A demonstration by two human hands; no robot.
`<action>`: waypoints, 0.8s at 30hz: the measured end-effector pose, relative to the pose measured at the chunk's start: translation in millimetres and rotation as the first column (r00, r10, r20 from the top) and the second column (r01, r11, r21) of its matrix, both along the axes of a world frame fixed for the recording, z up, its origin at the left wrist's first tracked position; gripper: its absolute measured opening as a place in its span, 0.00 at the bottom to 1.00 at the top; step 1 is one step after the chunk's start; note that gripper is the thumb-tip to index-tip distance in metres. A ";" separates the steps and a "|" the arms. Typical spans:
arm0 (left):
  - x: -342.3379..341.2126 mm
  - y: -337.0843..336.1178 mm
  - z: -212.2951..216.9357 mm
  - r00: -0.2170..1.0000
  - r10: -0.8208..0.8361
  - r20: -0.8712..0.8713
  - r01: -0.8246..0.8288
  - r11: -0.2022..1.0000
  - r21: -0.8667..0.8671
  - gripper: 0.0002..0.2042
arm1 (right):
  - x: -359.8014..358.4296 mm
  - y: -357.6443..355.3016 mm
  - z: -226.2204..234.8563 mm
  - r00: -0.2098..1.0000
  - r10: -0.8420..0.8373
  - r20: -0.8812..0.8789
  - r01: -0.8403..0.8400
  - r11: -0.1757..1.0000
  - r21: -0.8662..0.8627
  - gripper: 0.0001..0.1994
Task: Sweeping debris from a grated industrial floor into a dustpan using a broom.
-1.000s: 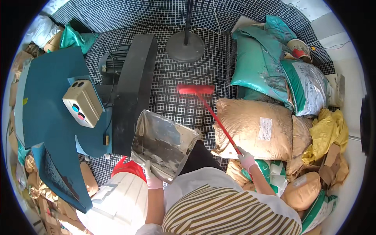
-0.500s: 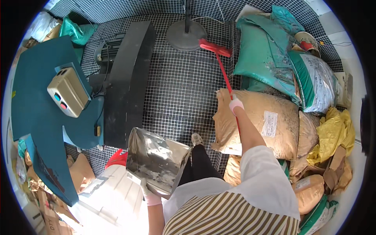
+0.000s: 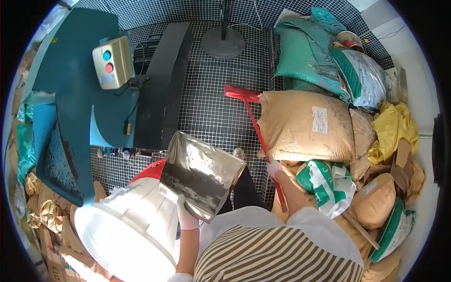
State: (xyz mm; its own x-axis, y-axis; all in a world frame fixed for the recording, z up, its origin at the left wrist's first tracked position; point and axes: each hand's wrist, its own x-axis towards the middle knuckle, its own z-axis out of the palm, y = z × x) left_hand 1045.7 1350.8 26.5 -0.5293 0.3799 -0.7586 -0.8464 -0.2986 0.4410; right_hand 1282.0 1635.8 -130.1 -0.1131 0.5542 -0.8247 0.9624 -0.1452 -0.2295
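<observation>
My left hand (image 3: pixel 186 215), in a pale glove, grips the near edge of a shiny metal dustpan (image 3: pixel 221 164). The pan is box-shaped and open-topped, and grey residue lies on its bottom. A pale glove also covers my right hand (image 3: pixel 274 169), which is closed round the red handle of a broom (image 3: pixel 256 124). The broom's red head is on the grid-tiled floor beyond the pan, beside a brown paper sack (image 3: pixel 300 127). The handle's upper end reaches back past my right wrist.
A blue-green machine (image 3: pixel 70 56) with a beige button box (image 3: pixel 112 63) stands left, beside a dark housing (image 3: pixel 162 84). A large white tub (image 3: pixel 141 221) is at near left. Green sacks (image 3: pixel 300 54) and a yellow bag (image 3: pixel 397 131) pile up right. A round stand base (image 3: pixel 222 43) is ahead.
My right hand has drawn the broom toward me, and its head has come away from the stand base. The dustpan appears farther up and right. The whole view has shifted, showing more of the tub.
</observation>
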 end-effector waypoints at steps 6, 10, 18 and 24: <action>14.1 -35.1 2.4 0.995 0.017 0.098 -0.026 0.995 0.097 0.25 | 77.8 -96.7 106.3 0.986 0.149 0.075 -0.148 0.989 -0.031 0.28; 27.6 -42.2 -0.7 0.985 0.069 0.158 -0.083 0.993 0.082 0.24 | 100.8 -110.7 146.7 0.947 0.317 -0.046 -0.308 0.941 0.139 0.26; 72.1 -64.9 -23.7 0.983 0.099 0.156 -0.105 0.994 0.032 0.27 | -16.4 -15.0 34.5 0.882 0.413 -0.226 -0.286 0.851 0.440 0.21; 96.1 -83.4 -21.7 0.989 0.090 0.118 -0.083 0.995 -0.062 0.28 | -127.5 46.7 -39.3 0.907 0.368 -0.206 -0.303 0.908 0.289 0.20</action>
